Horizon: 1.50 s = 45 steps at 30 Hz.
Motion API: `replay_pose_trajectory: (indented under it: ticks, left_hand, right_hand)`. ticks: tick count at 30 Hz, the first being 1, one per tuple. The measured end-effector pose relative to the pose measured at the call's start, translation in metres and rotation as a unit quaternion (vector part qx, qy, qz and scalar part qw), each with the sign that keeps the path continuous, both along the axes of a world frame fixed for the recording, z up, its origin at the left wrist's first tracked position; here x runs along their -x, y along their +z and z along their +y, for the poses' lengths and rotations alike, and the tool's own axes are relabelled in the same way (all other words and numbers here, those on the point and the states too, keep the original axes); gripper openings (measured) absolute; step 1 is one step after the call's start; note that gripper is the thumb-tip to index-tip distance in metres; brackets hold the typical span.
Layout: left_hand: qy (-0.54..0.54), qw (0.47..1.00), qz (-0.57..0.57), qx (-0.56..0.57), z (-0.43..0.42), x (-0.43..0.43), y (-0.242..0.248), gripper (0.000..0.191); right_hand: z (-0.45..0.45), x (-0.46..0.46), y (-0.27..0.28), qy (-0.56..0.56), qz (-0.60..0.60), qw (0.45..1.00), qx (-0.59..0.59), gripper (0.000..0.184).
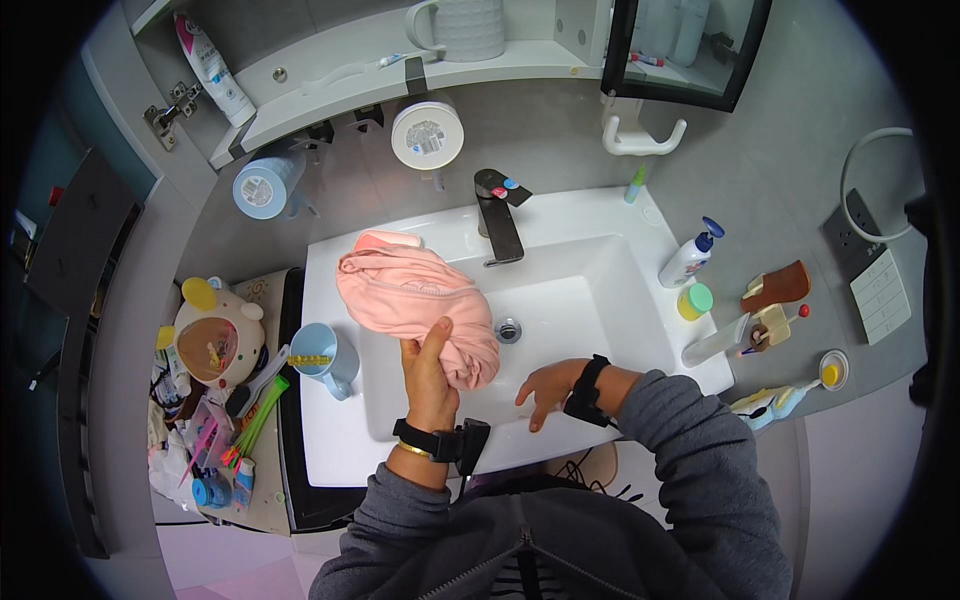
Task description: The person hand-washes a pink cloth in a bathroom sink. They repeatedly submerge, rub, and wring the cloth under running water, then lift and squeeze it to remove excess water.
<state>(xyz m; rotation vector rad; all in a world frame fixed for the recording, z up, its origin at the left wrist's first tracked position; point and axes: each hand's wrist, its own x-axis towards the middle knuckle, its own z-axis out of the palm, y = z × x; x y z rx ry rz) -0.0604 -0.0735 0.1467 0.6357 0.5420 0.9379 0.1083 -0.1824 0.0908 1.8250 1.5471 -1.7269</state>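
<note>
A bundled pink cloth garment with a zipper [412, 292] is gripped in my left hand [431, 375], above the left part of the white sink basin [592, 300]. My right hand [551, 390] hangs over the front of the basin, fingers spread, holding nothing. Behind the basin stands a dark faucet [501, 221]. The metal drain [508, 330] shows just right of the garment. A pink object [386, 239], partly hidden by the garment, lies at the back left of the sink's edge.
A light blue mug [322, 360] stands on the left rim. On the right rim are a pump bottle [686, 259], a green-lidded jar [695, 301] and a clear container [712, 343]. An open cabinet shelf [517, 64] hangs above. Cluttered toiletries surround a bear-shaped container [217, 334] at left.
</note>
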Motion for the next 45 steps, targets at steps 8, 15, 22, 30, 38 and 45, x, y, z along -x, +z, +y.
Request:
replay_pose_trajectory:
  ticks: [8,15,22,30,38,45]
  left_hand:
    - [-0.001,1.000,-0.006,-0.003,0.0006,0.0005,0.0032,0.047]
    - [0.000,1.000,-0.015,-0.002,0.0015,0.0013,0.0036,0.046]
    - [0.001,1.000,-0.006,-0.002,0.0020,0.0018,0.0044,0.047]
    - [0.004,1.000,0.008,0.001,0.0019,0.0031,0.0054,0.048]
    - [0.013,1.000,0.005,-0.016,0.0027,0.0038,0.0042,0.050]
    - [0.016,1.000,-0.008,-0.017,0.0044,0.0042,0.0032,0.049]
  right_hand:
    - [0.0012,0.0001,-0.0014,0.001,-0.004,1.000,0.004,0.092]
    - [0.0044,0.0013,-0.0005,0.000,-0.006,1.000,0.029,0.089]
    - [0.0052,0.0011,0.0001,0.005,-0.008,0.999,0.034,0.090]
    - [0.0049,0.0012,-0.0030,0.002,-0.011,0.999,0.031,0.090]
    - [0.0011,-0.0015,-0.0034,-0.004,-0.002,1.000,0.013,0.091]
    - [0.0024,-0.0023,-0.0046,-0.001,-0.003,1.000,0.009,0.092]
